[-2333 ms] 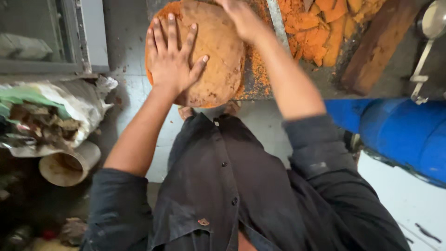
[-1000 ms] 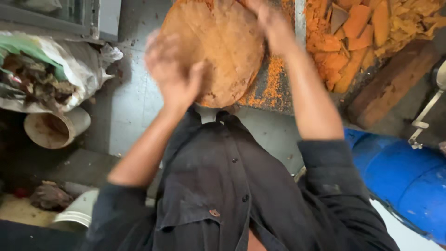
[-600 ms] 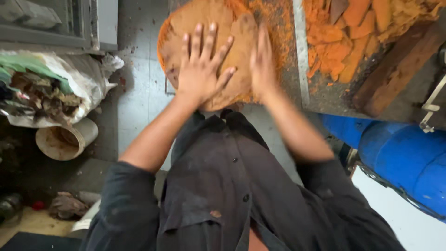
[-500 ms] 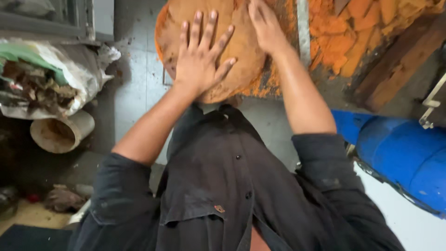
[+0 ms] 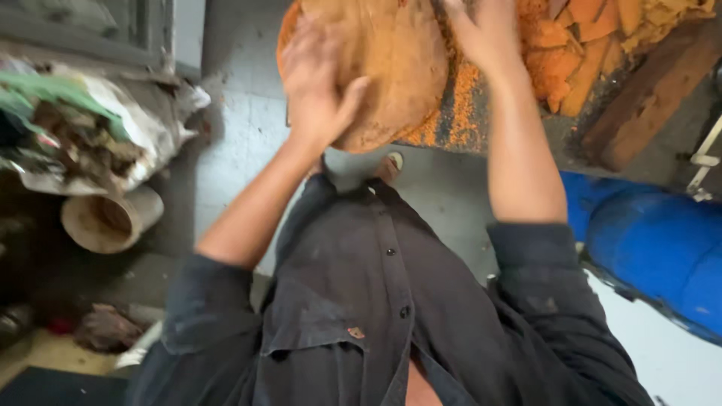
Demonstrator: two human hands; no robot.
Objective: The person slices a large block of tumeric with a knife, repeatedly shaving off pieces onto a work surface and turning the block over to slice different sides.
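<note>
A thick round orange-brown disc [image 5: 395,60] of clay-like material lies on a grey work surface [image 5: 571,135] in front of me. My left hand [image 5: 320,86], blurred by motion, lies on the disc's near left part with the thumb spread across its face. My right hand [image 5: 485,34] rests at the disc's far right edge, fingers apart. Neither hand closes around anything. Orange crumbs [image 5: 459,113] lie scattered by the disc's right rim. Both arms wear dark rolled-up sleeves.
Broken orange slabs [image 5: 587,37] are piled on the surface to the right, beside a brown wooden plank [image 5: 647,98]. A blue drum [image 5: 662,248] stands at my right. On the floor to the left are a white sack of debris [image 5: 83,135] and a short tan pipe [image 5: 113,218].
My left hand has slid from the disc's middle toward its near left edge and now blurs. My right hand has shifted further right along the rim. The view has tilted slightly.
</note>
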